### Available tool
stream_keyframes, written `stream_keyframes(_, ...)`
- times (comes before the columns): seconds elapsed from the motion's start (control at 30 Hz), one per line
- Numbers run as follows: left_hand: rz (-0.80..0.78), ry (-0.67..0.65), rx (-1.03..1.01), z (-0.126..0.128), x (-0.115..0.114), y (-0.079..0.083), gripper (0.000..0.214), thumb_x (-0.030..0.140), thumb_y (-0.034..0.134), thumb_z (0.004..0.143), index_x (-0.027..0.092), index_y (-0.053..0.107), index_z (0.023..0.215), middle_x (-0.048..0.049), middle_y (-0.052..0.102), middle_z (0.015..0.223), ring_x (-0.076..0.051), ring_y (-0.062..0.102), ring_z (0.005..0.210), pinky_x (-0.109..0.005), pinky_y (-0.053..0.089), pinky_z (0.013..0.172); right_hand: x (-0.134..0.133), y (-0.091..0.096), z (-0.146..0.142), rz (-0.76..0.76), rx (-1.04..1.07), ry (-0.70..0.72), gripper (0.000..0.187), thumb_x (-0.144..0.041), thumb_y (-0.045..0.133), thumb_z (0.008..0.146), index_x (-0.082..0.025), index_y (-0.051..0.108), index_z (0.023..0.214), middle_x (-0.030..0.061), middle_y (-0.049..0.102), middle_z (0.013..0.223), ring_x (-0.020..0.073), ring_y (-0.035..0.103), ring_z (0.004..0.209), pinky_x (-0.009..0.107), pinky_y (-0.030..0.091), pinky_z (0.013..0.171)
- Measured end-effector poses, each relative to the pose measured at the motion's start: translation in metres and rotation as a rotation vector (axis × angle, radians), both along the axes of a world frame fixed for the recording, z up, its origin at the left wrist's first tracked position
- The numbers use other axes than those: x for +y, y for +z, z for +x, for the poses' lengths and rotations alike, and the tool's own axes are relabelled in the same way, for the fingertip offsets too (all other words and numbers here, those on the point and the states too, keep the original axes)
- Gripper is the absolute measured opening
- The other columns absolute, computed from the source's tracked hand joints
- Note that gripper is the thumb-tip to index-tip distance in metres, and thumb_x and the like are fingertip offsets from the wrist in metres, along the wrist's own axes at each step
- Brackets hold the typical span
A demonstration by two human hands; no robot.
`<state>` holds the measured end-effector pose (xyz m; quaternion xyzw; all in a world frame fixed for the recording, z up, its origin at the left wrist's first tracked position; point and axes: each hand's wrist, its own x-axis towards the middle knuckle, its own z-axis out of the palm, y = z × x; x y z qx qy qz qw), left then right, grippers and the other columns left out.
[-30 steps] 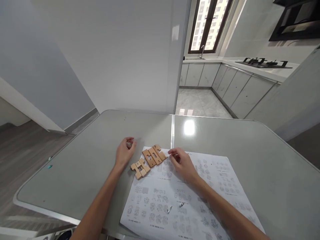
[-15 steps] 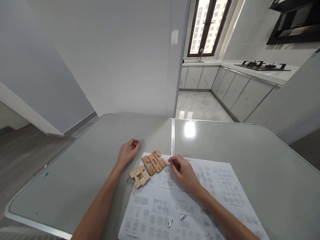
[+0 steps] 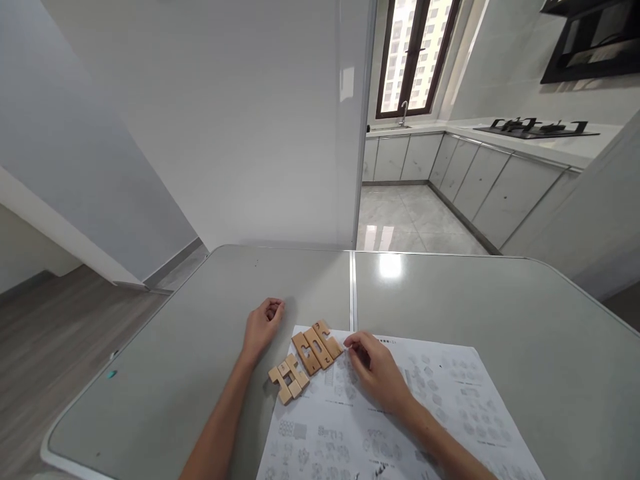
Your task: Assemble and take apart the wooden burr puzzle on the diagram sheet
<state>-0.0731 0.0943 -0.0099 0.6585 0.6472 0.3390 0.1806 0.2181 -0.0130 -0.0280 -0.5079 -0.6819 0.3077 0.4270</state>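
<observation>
Wood pieces on my table again, so here's the layout: three numbered pieces (image 3: 323,355) lie flat, edge to edge, on the top left corner of a big printed sheet (image 3: 345,417), and a lighter block cluster (image 3: 295,389) sits just beside them, straddling the sheet's edge so part of it is over the bare table (image 3: 190,387). My guess is they're lined up flat like that so the digits and cutouts all show at once; I can make out a 1 and a 2, and the third looks like a 6. My left hand (image 3: 261,327) rests on the tabletop up and left of the wood, fingers curled in; can't tell if the fingertips meet, and I don't see anything in it. My right hand (image 3: 377,365) is on the sheet with a narrow gap between thumb and finger, seemingly empty, right by the third piece's corner (touching or not, can't say). Probably parked either side to leave the wood uncovered. That right hand and forearm do block a chunk of the drawings though. A metal strip (image 3: 353,293) splits the table and runs under the paper, and there's a green scrap (image 3: 111,374) near the left edge. Stove (image 3: 537,127) and tap (image 3: 403,113) are way back in the kitchen.
</observation>
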Motion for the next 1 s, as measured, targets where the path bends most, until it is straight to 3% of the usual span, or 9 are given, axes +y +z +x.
stream_keyframes(0.37, -0.029, 0.034, -0.068, 0.001, -0.001, 0.001, 0.044, 0.061, 0.056, 0.091, 0.020, 0.070, 0.098, -0.0026, 0.072, 0.076, -0.019, 0.066, 0.069, -0.028, 0.052, 0.066, 0.000, 0.002, -0.003, 0.055, -0.080, 0.071, 0.024, -0.020, 0.054, 0.102, -0.024, 0.068, 0.122, 0.0111, 0.067, 0.119, 0.0227, 0.070, 0.089, 0.038, 0.061, 0.081)
stream_keyframes(0.57, -0.022, 0.045, -0.066, 0.005, -0.014, 0.002, 0.040, 0.058, 0.057, 0.092, 0.021, 0.071, 0.098, -0.0024, 0.073, 0.079, -0.018, 0.064, 0.067, -0.029, 0.050, 0.066, -0.001, -0.001, -0.004, 0.157, -0.210, 0.089, 0.039, -0.016, 0.057, 0.101, -0.029, 0.064, 0.136, 0.0118, 0.064, 0.124, 0.0248, 0.067, 0.095, 0.042, 0.062, 0.084)
stream_keyframes(1.0, -0.002, 0.001, -0.067, 0.008, -0.031, -0.002, 0.032, 0.050, 0.059, 0.094, 0.021, 0.072, 0.099, -0.0018, 0.075, 0.080, -0.018, 0.066, 0.070, -0.028, 0.051, 0.067, -0.007, -0.004, -0.005, 0.237, -0.400, 0.110, 0.044, -0.019, 0.059, 0.101, -0.028, 0.057, 0.144, 0.0136, 0.061, 0.127, 0.0274, 0.063, 0.099, 0.045, 0.061, 0.087)
